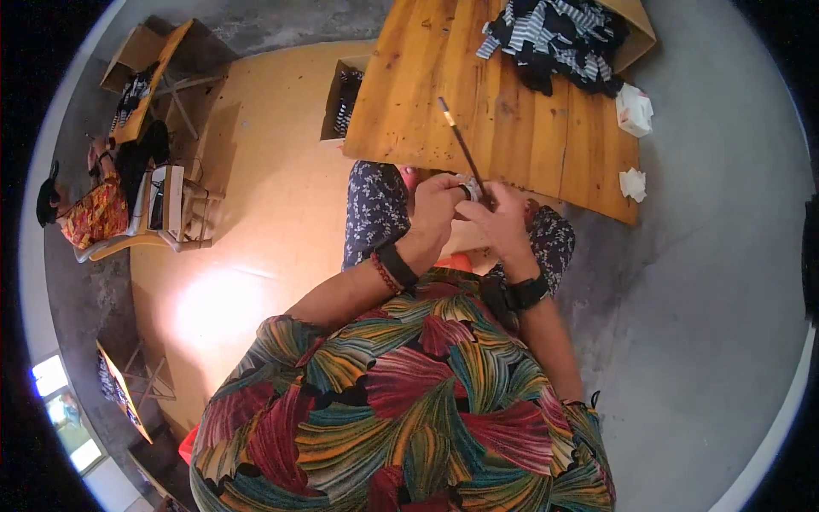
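Observation:
Just past the near edge of the wooden table (409, 102), my two hands come close together above my lap. My left hand (437, 209) has its fingers closed on a small black-and-white striped fabric piece (467, 187), mostly hidden by the fingers. A thin dark stick (463, 147) with a pale band near its tip slants up and leftward from my right hand (502, 224), whose fingers are closed around its lower end. The stick's lower end passes right beside the fabric; whether it goes inside cannot be made out.
Striped and black fabric pieces (559, 43) lie heaped at the table's far right, by a cardboard box (631, 34). A tissue box (634, 111) and crumpled tissue (632, 184) are at its right edge. A carton (335, 107) stands left. Another person (98, 209) sits far left.

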Available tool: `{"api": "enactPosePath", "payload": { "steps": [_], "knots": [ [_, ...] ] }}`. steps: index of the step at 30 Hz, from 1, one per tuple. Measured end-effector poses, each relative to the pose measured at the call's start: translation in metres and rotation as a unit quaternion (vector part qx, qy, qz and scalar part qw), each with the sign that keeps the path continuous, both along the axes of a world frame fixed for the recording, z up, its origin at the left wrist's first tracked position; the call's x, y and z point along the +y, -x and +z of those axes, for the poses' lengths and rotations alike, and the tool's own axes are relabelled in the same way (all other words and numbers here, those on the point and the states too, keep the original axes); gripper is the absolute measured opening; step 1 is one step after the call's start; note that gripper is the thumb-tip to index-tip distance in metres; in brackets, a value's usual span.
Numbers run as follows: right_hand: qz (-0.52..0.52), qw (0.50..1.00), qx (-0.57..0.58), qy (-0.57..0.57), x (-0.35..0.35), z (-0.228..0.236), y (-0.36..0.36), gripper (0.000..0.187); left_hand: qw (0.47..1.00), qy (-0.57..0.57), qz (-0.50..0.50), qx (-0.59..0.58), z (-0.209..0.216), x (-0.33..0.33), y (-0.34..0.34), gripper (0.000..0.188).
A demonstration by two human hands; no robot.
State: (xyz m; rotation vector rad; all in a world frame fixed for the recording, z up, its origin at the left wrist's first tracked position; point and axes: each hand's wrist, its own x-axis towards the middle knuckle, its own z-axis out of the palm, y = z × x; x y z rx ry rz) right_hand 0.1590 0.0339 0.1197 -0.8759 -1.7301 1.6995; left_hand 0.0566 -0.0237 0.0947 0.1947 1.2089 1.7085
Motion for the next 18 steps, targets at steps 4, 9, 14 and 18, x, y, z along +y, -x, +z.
{"api": "enactPosePath", "payload": {
  "steps": [4, 9, 14, 18],
  "knots": [
    [0.019, 0.993, -0.067, -0.096, 0.007, 0.005, -0.004, 0.018, 0.999, 0.015, -0.027, -0.018, 0.007, -0.003, 0.002, 0.015],
    [-0.011, 0.983, -0.064, -0.170, 0.009, -0.004, -0.003, 0.014, 0.998, -0.014, -0.034, -0.043, 0.010, -0.003, 0.007, 0.010],
    [-0.112, 0.971, -0.049, -0.207, 0.008, -0.003, 0.005, 0.011, 0.999, -0.013, -0.027, 0.032, 0.003, 0.001, 0.008, 0.009],
    [-0.116, 0.953, -0.041, -0.278, 0.008, -0.011, 0.010, 0.012, 0.996, -0.005, -0.083, 0.007, 0.000, -0.002, 0.012, 0.006]
  ]
}}
